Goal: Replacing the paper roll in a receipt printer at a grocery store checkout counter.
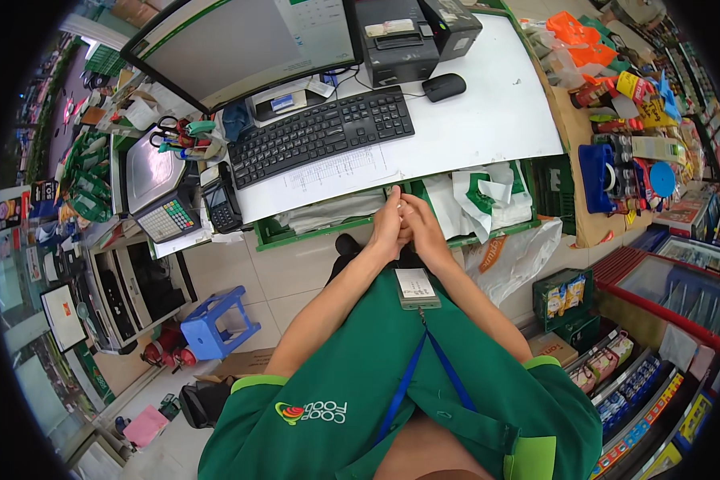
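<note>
My left hand [387, 225] and my right hand [426, 230] are brought together just off the front edge of the white desk [488, 120]. The fingers of both are closed and pressed against each other. Whatever lies between them, if anything, is hidden. Beyond the hands, on the desk, lies a black keyboard [320, 134] over a printed sheet [340, 170]. Under the desk edge, a green-framed open drawer [296, 238] holds folded white and green plastic bags [488, 200]. A badge [416, 286] on a blue lanyard hangs on my green shirt, just below the hands.
A monitor [240, 48], a black printer [394, 44] and a mouse [444, 87] stand on the desk. At left are a weighing scale [154, 168], a card terminal [220, 204] and a blue stool [216, 322]. Packed goods and a red-edged freezer [664, 300] stand at right.
</note>
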`<state>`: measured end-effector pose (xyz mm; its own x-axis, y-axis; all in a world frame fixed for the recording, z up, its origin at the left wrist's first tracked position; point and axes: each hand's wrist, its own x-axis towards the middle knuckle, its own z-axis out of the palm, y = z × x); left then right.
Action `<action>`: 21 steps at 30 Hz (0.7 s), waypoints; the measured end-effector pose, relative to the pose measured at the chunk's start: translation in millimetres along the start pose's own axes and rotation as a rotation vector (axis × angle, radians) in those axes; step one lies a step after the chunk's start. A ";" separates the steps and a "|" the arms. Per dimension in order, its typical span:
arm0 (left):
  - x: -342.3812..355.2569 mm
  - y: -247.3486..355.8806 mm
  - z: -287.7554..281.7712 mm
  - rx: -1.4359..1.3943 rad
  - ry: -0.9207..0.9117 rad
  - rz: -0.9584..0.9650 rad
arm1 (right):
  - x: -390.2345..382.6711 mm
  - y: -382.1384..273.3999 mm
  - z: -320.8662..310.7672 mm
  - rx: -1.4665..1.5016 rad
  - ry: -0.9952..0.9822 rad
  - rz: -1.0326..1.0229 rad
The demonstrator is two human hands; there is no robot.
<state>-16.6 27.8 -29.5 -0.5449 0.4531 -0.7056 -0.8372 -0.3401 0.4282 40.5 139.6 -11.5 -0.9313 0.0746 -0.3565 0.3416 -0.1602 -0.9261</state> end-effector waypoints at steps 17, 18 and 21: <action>16.0 -49.9 55.5 1.916 -0.022 1.070 | -23.8 51.7 -54.9 0.504 0.473 0.329; 17.3 -51.5 56.7 1.826 -0.061 0.731 | -27.6 65.5 -65.5 0.488 0.490 0.320; 27.8 -45.9 49.3 1.477 -0.207 0.125 | -43.4 109.6 -121.8 0.347 0.671 0.335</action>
<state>4.4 96.7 -41.0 -0.5056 0.6335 -0.5857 -0.0068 0.6759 0.7370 133.8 238.7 -112.6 -0.4761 0.5234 -0.7067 0.4270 -0.5649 -0.7060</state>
